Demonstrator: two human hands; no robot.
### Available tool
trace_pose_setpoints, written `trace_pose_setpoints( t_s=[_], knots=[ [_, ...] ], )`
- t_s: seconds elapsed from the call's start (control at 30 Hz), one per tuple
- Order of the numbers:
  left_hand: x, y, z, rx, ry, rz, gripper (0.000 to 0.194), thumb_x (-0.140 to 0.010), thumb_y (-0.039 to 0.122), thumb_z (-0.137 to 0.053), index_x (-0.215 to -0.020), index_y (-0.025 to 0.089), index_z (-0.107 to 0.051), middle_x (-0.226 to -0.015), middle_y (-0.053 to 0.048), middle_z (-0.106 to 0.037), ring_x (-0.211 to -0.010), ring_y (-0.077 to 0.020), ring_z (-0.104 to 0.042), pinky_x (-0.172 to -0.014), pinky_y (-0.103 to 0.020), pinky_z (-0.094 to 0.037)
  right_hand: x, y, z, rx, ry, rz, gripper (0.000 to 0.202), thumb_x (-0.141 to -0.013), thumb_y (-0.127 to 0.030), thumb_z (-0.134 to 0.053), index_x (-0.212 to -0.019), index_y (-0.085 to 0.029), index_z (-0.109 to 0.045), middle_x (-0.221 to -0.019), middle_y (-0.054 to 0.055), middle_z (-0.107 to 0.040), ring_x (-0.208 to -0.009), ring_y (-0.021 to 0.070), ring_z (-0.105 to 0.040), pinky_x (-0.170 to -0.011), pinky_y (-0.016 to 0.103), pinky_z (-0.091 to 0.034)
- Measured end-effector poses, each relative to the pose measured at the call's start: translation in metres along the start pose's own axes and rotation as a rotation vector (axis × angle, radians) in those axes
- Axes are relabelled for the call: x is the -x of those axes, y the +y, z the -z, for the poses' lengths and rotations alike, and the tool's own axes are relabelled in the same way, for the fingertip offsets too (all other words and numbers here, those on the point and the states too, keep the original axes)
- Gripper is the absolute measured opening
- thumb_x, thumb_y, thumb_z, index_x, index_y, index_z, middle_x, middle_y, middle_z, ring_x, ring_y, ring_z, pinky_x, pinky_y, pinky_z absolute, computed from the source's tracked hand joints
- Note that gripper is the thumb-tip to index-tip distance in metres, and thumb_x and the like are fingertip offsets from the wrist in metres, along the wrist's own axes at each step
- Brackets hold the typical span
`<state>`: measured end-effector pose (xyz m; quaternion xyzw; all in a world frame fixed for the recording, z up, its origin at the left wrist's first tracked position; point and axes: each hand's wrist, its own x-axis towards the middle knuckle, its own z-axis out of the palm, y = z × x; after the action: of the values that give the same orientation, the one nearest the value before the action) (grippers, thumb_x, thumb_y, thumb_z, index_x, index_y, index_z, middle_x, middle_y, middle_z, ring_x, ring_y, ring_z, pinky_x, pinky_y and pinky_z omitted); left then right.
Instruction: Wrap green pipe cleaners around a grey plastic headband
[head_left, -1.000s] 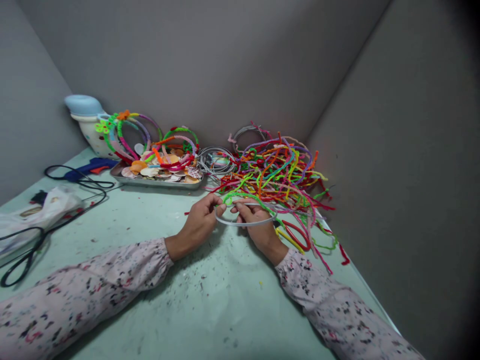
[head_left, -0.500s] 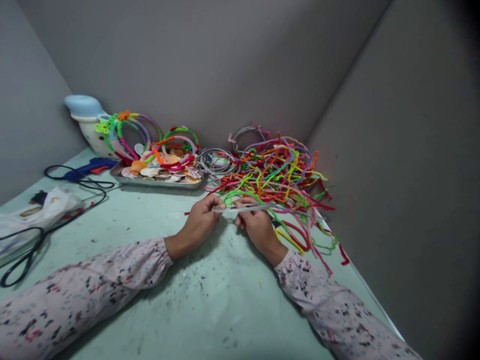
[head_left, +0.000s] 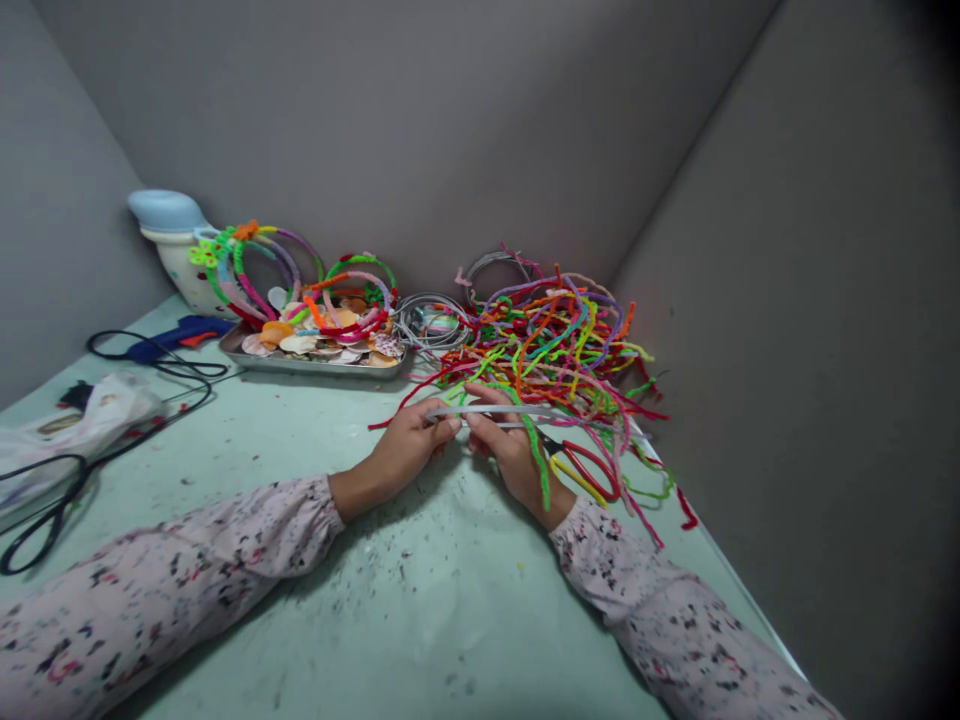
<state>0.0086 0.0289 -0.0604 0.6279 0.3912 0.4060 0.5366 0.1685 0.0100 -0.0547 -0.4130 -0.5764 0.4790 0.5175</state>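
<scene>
My left hand pinches the left end of a thin grey band at the middle of the table. Close on its right, my right hand has its fingers around the same band and a bright green fuzzy stem. The green stem arches over the band, and its free end hangs across the back of my right hand. Where the stem meets the band is partly hidden by my fingers. Scissors with red and yellow handles lie just right of my right hand.
A metal tray of shells and colourful wrapped hoops stands behind, beside coiled grey bands. Many fuzzy stems are heaped at the back right. A blue-lidded container, a blue tool, a black cable and a plastic bag are left.
The green stem's free end now hangs over the back of my right hand, where before it arched behind the band. Both hands have shifted slightly, and my left fingers have turned.
</scene>
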Motion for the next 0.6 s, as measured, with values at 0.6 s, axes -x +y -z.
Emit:
trace_pose_setpoints(
  t_s=[0.6],
  knots=[
    [-0.0011,0.0064,-0.0011,0.220,0.020,0.062,0.019,-0.078,0.032,-0.061,-0.072,0.016,-0.053,-0.057,0.004,-0.044,-0.049,-0.0079,-0.037,-0.047,-0.022,-0.027,-0.0060,0.0083,0.0009,-0.294,0.036,-0.072,0.065,-0.074,-0.045,-0.066,-0.131,-0.023,-0.043,-0.083,0.000,-0.063,-0.051,0.0080,-0.054,-0.041,0.018,-0.038]
  ],
)
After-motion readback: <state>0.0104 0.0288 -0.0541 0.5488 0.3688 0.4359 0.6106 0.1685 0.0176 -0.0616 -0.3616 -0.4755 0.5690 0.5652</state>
